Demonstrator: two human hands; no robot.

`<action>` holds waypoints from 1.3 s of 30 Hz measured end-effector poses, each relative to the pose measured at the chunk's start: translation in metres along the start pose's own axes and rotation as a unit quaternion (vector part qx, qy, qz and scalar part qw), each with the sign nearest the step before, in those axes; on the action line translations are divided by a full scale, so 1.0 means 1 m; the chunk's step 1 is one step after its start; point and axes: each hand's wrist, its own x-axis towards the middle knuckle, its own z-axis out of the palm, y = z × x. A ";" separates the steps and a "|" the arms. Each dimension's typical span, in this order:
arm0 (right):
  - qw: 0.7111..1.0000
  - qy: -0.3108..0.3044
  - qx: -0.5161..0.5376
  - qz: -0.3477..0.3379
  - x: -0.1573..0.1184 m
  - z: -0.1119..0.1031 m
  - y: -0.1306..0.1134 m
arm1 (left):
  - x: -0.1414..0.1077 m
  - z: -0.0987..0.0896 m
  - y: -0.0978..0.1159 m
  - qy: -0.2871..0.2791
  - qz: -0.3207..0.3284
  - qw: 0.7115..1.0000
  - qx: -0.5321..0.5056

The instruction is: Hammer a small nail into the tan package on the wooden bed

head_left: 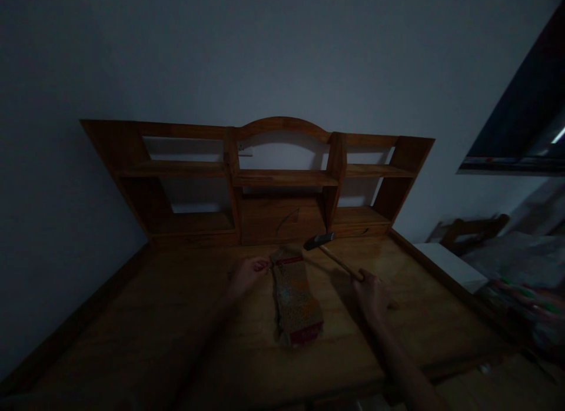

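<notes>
Locate the pale wall (pixel 265 57) behind the work area, dimly lit. Identify the wooden worktop (pixel 344 358) in front, with raised side edges. Note the open wooden shelf unit (pixel 285 177) along the rear, arched at the centre. At far right, beyond the side edge, observe a white box-like surface (pixel 448 264) and, just behind, part of a wooden chair (pixel 474 228).

Find the brown patterned packet (pixel 298 296) lying on the worktop, near the centre and between both hands, lengthwise from near to rear, with red bands towards both ends. Treat packet or folded cloth as equally possible; impossible to confirm in this light. Expect some give under pressure, judging by the uneven edges.

Right hand (pixel 373 296): closed around the lower end of the wooden handle of the hammer (pixel 338 261). Head angled towards the rear left, near the upper right corner of the packet and seemingly raised. Maintain a firm but unstrained grip, wrist in line with the handle. Control the head through the forearm, clear of the shelf unit.

Left hand (pixel 249 272): fingers drawn together beside the upper left edge of the packet. Contact, and anything pinched between the fingertips, not possible to tell. Steady with light fingertip pressure only, well outside the path of the hammer head. Add light before any fine placement.
</notes>
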 end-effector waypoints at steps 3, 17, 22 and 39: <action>1.000 0.003 -0.007 -0.006 0.000 0.006 0.001 | -0.002 -0.002 0.005 0.005 -0.028 0.999 -0.042; 0.999 -0.003 -0.039 -0.016 -0.004 0.003 -0.005 | -0.032 0.013 0.052 -0.025 0.105 0.990 0.095; 0.999 -0.005 -0.037 -0.023 -0.004 0.002 -0.005 | -0.034 0.015 0.056 -0.026 0.136 0.980 0.140; 0.998 -0.017 -0.044 -0.032 -0.005 0.000 -0.008 | -0.037 0.023 0.058 -0.018 0.161 0.976 0.148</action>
